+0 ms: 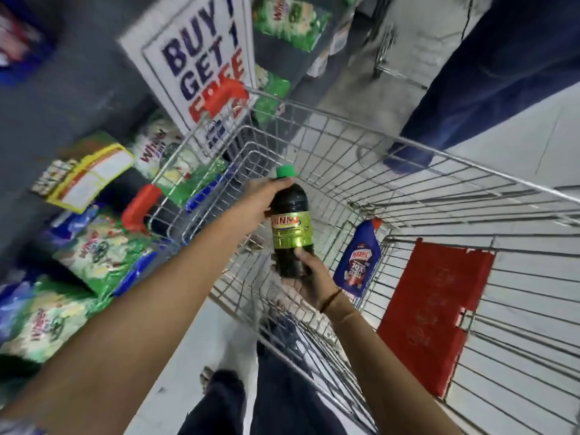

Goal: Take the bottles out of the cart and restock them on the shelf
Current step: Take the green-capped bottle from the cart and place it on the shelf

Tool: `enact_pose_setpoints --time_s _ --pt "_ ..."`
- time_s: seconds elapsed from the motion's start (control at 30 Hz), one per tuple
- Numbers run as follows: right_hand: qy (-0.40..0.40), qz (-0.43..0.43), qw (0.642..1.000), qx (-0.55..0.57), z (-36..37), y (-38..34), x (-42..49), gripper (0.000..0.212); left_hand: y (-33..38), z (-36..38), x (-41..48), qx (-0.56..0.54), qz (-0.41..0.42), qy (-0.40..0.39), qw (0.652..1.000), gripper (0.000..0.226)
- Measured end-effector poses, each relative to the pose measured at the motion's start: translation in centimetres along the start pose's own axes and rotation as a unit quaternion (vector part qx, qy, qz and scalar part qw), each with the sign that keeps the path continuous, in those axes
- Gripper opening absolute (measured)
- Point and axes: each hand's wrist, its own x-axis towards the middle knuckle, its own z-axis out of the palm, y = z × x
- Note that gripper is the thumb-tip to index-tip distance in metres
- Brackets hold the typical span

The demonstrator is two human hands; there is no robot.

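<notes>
A dark bottle (pixel 290 227) with a green cap and a yellow-green label is held upright over the wire cart (pixel 423 196). My left hand (pixel 263 196) grips its neck and shoulder just under the cap. My right hand (pixel 309 277) holds its base from below. A blue bottle (pixel 357 259) with a red cap leans against the cart's inner wall, to the right of the held bottle. The shelf (pixel 94 240) on the left carries green and white bags.
A red plastic flap (pixel 436 315) hangs on the cart's near end. A "BUY 1 GET 1 FREE" sign (pixel 197 61) stands beyond the cart. Another person's leg in dark trousers (pixel 470 89) stands at the cart's far right. My own legs are below.
</notes>
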Motion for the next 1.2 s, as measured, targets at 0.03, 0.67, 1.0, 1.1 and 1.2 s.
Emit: enact_pose_setpoints --time_s 0.03,0.67,1.0,1.1,1.2 --pt "-0.015 0.000 1.000 0.008 1.0 -0.1 -0.3 0.094 0.6 -0.5 -1.1 0.007 0.007 0.014 1.000 0.023" --pt "-0.145 -0.065 0.921 -0.356 20.2 1.8 -5.2 0.053 3.8 -18.7 -20.6 -0.062 0.299 0.208 0.929 0.023" --pt "-0.244 -0.255 0.683 -0.639 37.1 10.9 -4.7 0.051 0.5 -33.5 -32.8 -0.076 0.386 0.421 0.818 0.017" --pt "-0.282 -0.286 0.642 -0.653 41.3 13.5 -4.7 0.050 -0.6 -36.6 -35.2 -0.069 0.382 0.489 0.781 0.033" --pt "-0.302 -0.280 0.621 -0.667 43.7 15.8 -3.7 0.055 -1.7 -39.2 -36.3 -0.044 0.374 0.506 0.776 0.037"
